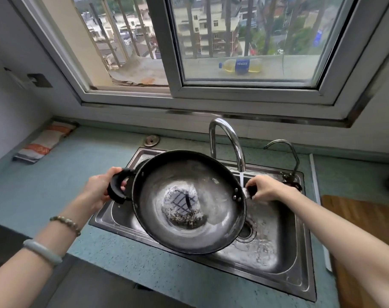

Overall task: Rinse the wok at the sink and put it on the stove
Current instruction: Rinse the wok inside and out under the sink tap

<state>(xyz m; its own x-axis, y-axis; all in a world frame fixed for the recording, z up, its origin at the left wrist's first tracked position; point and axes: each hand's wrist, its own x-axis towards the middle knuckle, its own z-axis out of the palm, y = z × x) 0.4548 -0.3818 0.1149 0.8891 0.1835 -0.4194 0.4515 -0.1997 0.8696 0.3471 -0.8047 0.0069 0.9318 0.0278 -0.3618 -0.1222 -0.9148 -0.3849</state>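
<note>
Left forearm, wearing a pale bangle and a bead bracelet, is sitting closest to the lens. Fingers of the left hand are wrapping the black loop handle. The right hand is clenching round the short handle at the opposite rim. The wok is hanging between both hands, lifted over the sink and tilting so its inside is facing the camera. Dark gritty residue is collecting at the low point of the bowl. The faucet is running, its stream dropping just outside the rim, right beside the short handle. A smaller tap is standing behind the right hand. Teal countertop is surrounding the sink, with a striped cloth lying far left by the wall and a wooden board showing at the right edge. A bottle is lying sideways on the ledge outside the window.
</note>
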